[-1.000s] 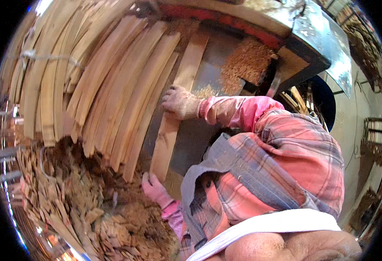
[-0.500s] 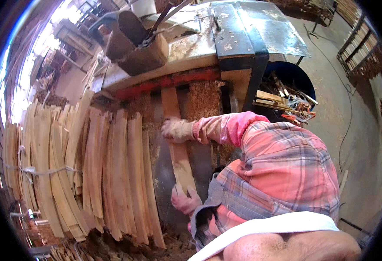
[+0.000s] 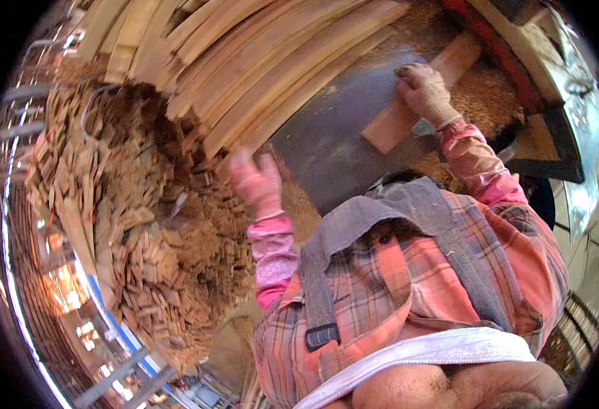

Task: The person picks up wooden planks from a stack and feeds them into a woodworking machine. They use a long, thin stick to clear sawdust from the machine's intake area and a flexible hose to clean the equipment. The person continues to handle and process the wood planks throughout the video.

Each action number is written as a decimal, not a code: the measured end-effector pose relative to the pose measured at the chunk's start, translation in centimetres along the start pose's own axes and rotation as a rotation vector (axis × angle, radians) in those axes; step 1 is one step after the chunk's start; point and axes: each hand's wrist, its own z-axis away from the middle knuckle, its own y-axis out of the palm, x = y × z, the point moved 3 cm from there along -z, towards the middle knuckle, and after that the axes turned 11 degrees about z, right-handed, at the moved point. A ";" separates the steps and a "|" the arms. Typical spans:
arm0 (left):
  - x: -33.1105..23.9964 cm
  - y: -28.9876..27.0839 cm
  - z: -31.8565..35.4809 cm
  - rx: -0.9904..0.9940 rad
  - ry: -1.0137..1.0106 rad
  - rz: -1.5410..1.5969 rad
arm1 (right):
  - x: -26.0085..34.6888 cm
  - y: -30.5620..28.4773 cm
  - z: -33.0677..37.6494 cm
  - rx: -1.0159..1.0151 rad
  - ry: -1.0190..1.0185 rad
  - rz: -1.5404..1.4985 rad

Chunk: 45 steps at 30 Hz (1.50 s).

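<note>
A dark bin (image 3: 543, 199) is mostly hidden by the right sleeve (image 3: 475, 163) — insides too. A board (image 3: 385, 131) is laid on the dark table (image 3: 327, 136), partly covered by the bent right hand (image 3: 423, 92) — its grip cannot be told. The left hand (image 3: 257, 185) is held open near long wood strips (image 3: 296, 58).

Beyond the right edge of the surface (image 3: 333, 143), sheet metal (image 3: 586, 157) glares, while the left hand (image 3: 258, 183) blurs slightly.
</note>
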 end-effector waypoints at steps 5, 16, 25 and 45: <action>18.7 -4.3 1.8 -0.334 -1.043 0.963 | 8.1 0.2 -3.3 0.106 -0.252 -0.070; 5.6 -4.4 8.5 -0.255 -0.902 1.151 | 21.6 5.4 -4.1 0.188 -0.669 -0.008; 2.9 -1.3 8.1 -0.112 -0.886 1.039 | 17.9 5.6 -2.9 0.096 -0.438 0.069; -6.1 1.8 4.7 0.509 0.044 0.136 | 7.7 4.4 -3.5 0.170 -0.227 0.186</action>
